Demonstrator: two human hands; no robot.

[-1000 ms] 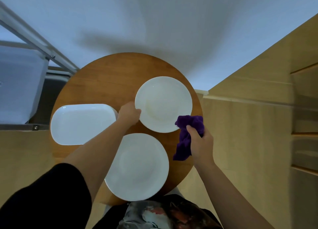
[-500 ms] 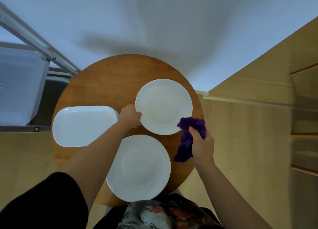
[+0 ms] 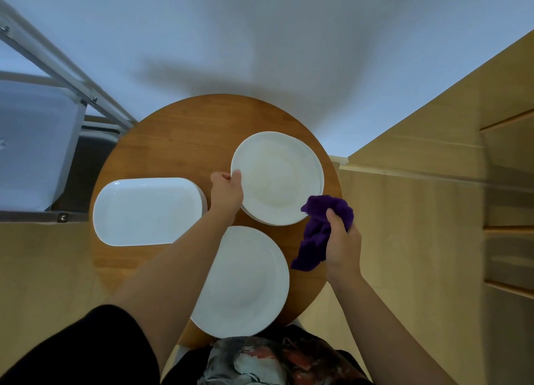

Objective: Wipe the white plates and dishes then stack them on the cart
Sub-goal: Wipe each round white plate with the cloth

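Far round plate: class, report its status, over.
Left hand grips far round plate by its rim. Right hand holds purple cloth. Nothing blocking.

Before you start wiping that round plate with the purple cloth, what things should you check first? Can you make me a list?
1. Left hand has a grip on the far round plate at its rim: ok.
2. Right hand holds the purple cloth: ok.
3. Cloth touching the plate yet: not ok, it sits just beside the rim.
4. Near round plate and oblong dish out of the way on the round table: ok.
5. Whether the plate is lifted off the table: cannot tell.
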